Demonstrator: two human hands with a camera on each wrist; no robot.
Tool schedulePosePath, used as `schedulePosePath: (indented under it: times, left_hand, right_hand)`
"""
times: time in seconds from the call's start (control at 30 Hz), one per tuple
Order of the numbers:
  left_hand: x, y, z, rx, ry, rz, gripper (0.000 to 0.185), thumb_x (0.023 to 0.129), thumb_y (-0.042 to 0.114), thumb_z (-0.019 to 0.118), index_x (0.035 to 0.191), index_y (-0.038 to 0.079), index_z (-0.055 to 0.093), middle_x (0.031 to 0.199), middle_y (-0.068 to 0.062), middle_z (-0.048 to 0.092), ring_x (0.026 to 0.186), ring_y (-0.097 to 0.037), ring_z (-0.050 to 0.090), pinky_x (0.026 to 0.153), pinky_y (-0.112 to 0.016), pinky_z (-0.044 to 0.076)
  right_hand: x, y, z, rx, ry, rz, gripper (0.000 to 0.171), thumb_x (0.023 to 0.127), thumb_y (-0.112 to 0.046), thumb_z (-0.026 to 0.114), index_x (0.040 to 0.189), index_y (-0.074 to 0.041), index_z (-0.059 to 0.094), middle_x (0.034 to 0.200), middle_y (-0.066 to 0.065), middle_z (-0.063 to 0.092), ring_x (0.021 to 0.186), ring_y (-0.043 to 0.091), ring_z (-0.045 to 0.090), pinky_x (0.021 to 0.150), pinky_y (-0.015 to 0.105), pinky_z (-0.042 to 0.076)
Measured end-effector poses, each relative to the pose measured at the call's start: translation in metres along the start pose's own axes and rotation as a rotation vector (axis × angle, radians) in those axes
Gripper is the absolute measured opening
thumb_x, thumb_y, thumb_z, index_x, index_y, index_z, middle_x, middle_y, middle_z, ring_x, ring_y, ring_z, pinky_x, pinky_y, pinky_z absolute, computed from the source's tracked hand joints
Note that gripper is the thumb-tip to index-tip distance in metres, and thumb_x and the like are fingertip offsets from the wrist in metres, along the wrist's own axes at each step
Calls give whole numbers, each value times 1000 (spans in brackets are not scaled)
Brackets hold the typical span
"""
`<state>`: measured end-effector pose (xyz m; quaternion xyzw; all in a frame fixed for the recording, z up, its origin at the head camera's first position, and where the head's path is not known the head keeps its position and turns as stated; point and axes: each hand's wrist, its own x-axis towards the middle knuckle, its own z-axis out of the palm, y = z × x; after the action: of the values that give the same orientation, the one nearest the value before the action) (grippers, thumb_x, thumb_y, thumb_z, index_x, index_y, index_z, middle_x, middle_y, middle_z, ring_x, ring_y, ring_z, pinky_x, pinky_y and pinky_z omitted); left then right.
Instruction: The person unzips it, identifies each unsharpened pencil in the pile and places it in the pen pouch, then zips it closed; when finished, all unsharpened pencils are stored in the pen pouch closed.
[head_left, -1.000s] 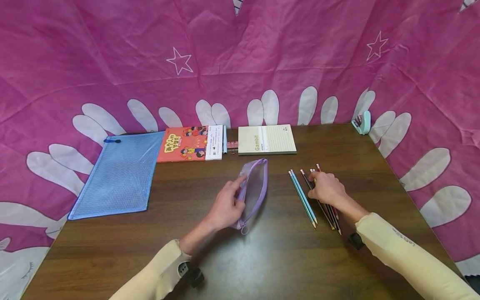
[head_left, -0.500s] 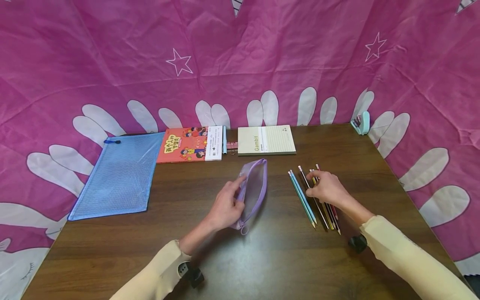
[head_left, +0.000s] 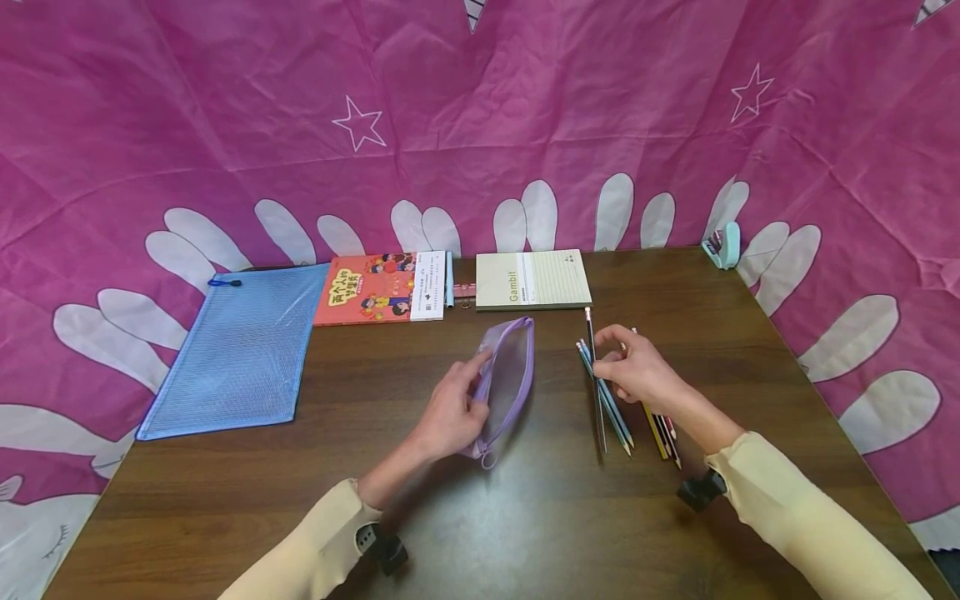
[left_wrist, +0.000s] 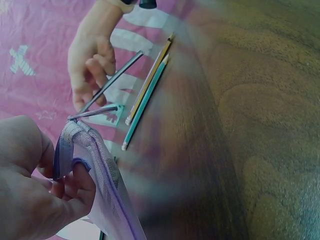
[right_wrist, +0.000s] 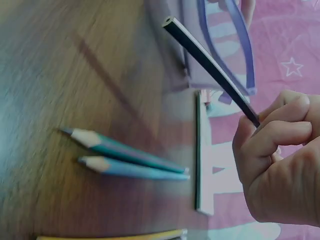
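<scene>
My left hand (head_left: 471,393) grips the near edge of a purple mesh pencil pouch (head_left: 512,372) that lies mid-table; in the left wrist view the fingers (left_wrist: 75,182) curl round the pouch (left_wrist: 100,185) at its open rim. To its right, my right hand (head_left: 606,367) pinches a dark pencil (head_left: 595,379) and holds it above the wood. The right wrist view shows that pencil (right_wrist: 210,67) slanting towards the pouch (right_wrist: 220,45). Two teal pencils (head_left: 609,404) lie under it. More pencils (head_left: 662,429) lie by the right wrist.
On the brown table (head_left: 525,517), a blue mesh folder (head_left: 240,350) lies at the left. A red book (head_left: 371,289), a pale pen (head_left: 449,279), a pink clip (head_left: 465,290) and a Gambit notepad (head_left: 532,279) line the back. A teal gadget (head_left: 723,244) sits far right. Pink cloth surrounds everything.
My right hand has drawn one dark pencil out of the group, lifted it and carried it left over the teal pencils. The left hand and pouch have stayed put.
</scene>
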<state>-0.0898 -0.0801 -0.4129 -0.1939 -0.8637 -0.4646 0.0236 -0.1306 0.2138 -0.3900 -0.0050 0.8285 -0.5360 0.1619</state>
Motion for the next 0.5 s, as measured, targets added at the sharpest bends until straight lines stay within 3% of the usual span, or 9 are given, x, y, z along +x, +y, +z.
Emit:
schedulePosePath:
  times: [0.27,0.5]
  left_hand:
    - [0,0,-1,-6,-22,-21,75,74,-12,56,148,-1,45,98,-11,53,79,-18,55,65,-29,53]
    - [-1,1,-1,-13,-22,-26,76,74,-12,55,148,-1,45,98,-10,53,79,-18,55,65,-29,54]
  right_hand:
    - [1,-11,11,159,-17,-38,40,91,1,56,128,-4,42,79,12,52,46,13,37,42,23,30]
    - [5,-16,26,403,-7,-96,31,93,4,54,119,-4,39,68,2,56,44,8,38,41,20,27]
